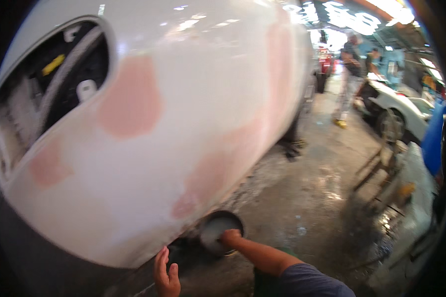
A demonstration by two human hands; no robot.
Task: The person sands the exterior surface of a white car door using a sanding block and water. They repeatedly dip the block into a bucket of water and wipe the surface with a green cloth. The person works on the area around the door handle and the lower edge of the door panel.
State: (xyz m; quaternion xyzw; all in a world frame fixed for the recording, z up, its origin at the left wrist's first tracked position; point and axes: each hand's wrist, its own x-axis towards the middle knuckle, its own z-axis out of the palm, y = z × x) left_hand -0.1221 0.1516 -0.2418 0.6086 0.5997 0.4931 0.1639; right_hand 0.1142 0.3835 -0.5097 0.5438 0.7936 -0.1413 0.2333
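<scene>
in the head view, i see the right hand (230, 237) reaching down into a dark round bowl (235, 220); its fingers are hidden, so i can't tell whether they're spread or pinching anything. the bowl sits on the wet-looking floor (307, 200), just beside the lower edge of a big white car panel (193, 104) with pinkish patches (131, 101). the left hand (166, 274) is up near that edge, empty, fingers straight, thumb held apart. farther back, a person (352, 62) stands near another white car (404, 106).
</scene>
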